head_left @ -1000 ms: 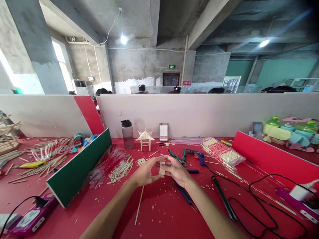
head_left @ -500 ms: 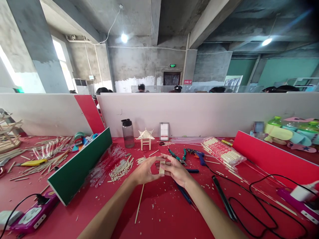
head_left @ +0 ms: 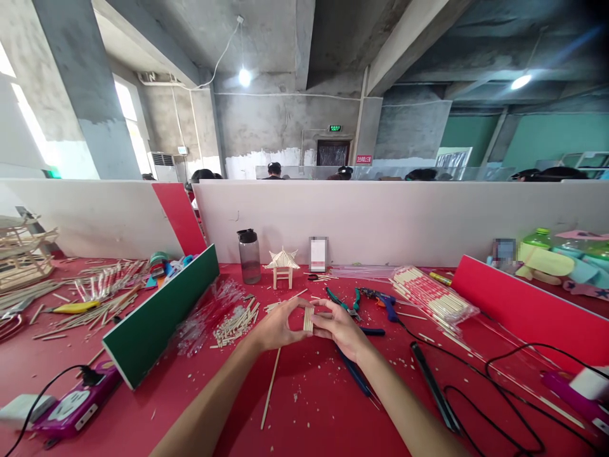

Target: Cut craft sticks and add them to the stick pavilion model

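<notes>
Between my two hands, above the red table, is a small panel of short wooden sticks (head_left: pixel 308 320) set side by side. My left hand (head_left: pixel 280 325) grips it from the left, thumb below and fingers above. From the right, my right hand (head_left: pixel 339 327) holds the same panel with its fingertips. Behind the hands stands a little stick-built pavilion (head_left: pixel 283 266) with a peaked roof. A heap of cut sticks (head_left: pixel 236 324) lies left of my left hand. Green-handled pliers (head_left: pixel 351 310) and a blue glue gun (head_left: pixel 384 301) rest just beyond my right hand.
A dark bottle (head_left: pixel 250 257) and a phone (head_left: pixel 318 255) stand near the white partition (head_left: pixel 371 219). A green board (head_left: pixel 164 317) is on the left, a red board (head_left: pixel 528 311) on the right. Packaged sticks (head_left: pixel 431 295), a black cable (head_left: pixel 504 412) and purple power strips (head_left: pixel 76 406) lie around.
The view has turned slightly left, so surrounding things appear shifted a little to the right. Both hands stay around the stick panel, with little change in grip.
</notes>
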`<state>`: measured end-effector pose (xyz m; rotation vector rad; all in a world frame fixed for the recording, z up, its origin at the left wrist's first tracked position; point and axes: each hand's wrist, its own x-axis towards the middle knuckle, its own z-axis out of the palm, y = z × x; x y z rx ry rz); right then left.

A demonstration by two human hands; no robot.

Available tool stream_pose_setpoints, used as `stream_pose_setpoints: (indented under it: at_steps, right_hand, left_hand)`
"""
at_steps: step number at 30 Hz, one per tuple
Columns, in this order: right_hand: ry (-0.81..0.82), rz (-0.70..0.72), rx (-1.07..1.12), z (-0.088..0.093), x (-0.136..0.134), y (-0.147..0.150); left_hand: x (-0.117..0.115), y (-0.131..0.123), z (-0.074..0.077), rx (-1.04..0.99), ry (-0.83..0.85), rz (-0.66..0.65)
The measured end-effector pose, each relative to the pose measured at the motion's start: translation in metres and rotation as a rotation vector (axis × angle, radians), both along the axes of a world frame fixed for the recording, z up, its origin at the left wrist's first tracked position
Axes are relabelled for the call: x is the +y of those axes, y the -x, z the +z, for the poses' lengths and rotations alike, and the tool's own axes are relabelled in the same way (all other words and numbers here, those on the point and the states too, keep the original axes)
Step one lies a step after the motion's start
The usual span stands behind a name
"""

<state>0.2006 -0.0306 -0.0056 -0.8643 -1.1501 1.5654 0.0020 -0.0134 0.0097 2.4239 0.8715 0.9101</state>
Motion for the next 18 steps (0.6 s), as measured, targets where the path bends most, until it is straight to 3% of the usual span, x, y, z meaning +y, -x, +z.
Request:
stream_pose_setpoints:
  at_steps: [18]
  right_hand:
    - [-0.016,0.017,-0.028,-0.0032,0.0015,-0.0034]
  left_hand:
    - [-0.0055,-0.0053,0.0051,0.024,-0.027,-0.056]
